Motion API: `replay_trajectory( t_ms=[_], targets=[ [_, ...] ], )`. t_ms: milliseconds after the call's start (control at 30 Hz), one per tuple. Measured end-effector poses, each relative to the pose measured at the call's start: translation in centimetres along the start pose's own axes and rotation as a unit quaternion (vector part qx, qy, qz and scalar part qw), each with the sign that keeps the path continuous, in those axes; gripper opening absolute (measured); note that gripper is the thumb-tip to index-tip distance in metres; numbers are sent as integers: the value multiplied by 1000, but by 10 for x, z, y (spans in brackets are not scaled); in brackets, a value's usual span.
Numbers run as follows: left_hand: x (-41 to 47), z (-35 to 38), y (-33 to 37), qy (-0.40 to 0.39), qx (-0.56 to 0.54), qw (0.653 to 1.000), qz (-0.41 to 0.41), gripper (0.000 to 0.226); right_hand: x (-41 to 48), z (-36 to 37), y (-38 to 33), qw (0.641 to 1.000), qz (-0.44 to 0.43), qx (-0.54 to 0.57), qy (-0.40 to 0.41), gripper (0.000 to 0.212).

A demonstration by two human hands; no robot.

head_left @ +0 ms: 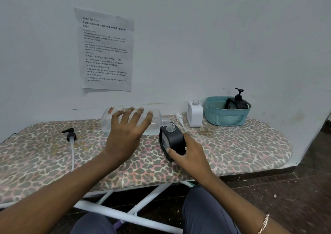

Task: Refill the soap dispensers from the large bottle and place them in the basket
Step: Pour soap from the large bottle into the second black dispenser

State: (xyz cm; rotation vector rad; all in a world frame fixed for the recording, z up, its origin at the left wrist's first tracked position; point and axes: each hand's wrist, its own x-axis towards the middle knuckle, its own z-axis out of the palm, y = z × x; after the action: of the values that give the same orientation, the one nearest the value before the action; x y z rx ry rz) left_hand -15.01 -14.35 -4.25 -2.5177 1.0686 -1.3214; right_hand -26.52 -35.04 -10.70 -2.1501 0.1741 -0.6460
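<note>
With my left hand (125,131) spread open, gripping nothing, over the large clear plastic bottle (155,120) lying sideways at twelve o'clock, I fear unsteadied soap missing the open black square dispenser (172,141) my right hand (190,156) grips at one o'clock.

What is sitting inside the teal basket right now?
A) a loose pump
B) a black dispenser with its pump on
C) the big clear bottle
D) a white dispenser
B: a black dispenser with its pump on stands inside the teal basket; the white dispenser stands outside it.
</note>
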Motion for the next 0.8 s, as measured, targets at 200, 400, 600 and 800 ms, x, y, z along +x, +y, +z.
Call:
replay_trajectory(
  t_ms=[200, 400, 600, 800],
  targets=[
    [0, 0, 0, 6, 0, 1000, 1, 74, 0, -1, 0, 1000, -1, 0, 2, 33],
    [0, 0, 0, 6, -2, 1000, 1, 74, 0, 0, 0, 1000, -1, -2, 1, 34],
    [0, 0, 0, 5, -3, 1000, 1, 75, 1, 0, 1, 1000, 0, -5, 0, 35],
    [0, -1, 0, 3, -7, 1000, 0, 76, 1, 0, 1, 1000, 2, -8, 0, 38]
  ],
)
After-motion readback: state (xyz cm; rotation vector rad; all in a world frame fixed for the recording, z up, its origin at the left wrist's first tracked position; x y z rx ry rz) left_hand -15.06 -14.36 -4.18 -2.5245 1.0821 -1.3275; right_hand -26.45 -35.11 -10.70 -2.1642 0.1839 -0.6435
